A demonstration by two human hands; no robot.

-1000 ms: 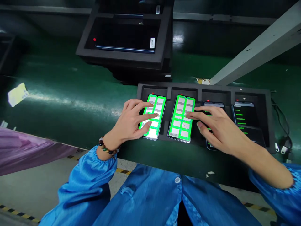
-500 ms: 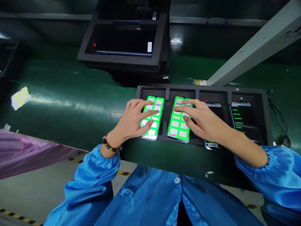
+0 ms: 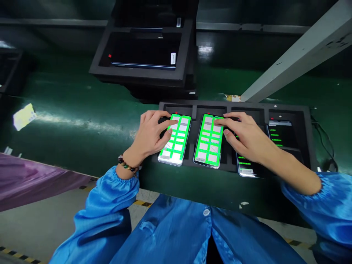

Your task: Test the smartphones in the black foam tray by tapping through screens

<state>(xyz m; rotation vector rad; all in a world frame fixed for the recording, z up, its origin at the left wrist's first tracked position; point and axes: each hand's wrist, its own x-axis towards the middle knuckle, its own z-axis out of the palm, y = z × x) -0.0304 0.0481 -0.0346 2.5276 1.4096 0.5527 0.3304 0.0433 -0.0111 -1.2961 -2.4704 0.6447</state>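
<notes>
Several smartphones lie in the slots of a black tray (image 3: 194, 146) on the green bench. The leftmost smartphone (image 3: 180, 141) shows a green and white grid, and the second smartphone (image 3: 207, 143) shows the same pattern. My left hand (image 3: 152, 132) is at the leftmost phone, fingers apart, with a fingertip over its upper screen. Over the upper right of the second phone's screen reaches a finger of my right hand (image 3: 243, 134), whose fingers are also spread. Partly under my right hand is a third smartphone (image 3: 247, 170) with a dark screen. Farther right lies a fourth dark smartphone (image 3: 279, 134).
A stack of black trays (image 3: 141, 75) holding dark phones stands behind. At the right back, a grey metal post (image 3: 291, 55) slants up, with cables (image 3: 324, 135) below it. A yellowish paper (image 3: 24, 117) lies on the left. Pink cloth (image 3: 35, 181) hangs at the bench's left edge.
My left hand has shifted left and up across its phone. My right hand has moved right, uncovering more of the second screen.
</notes>
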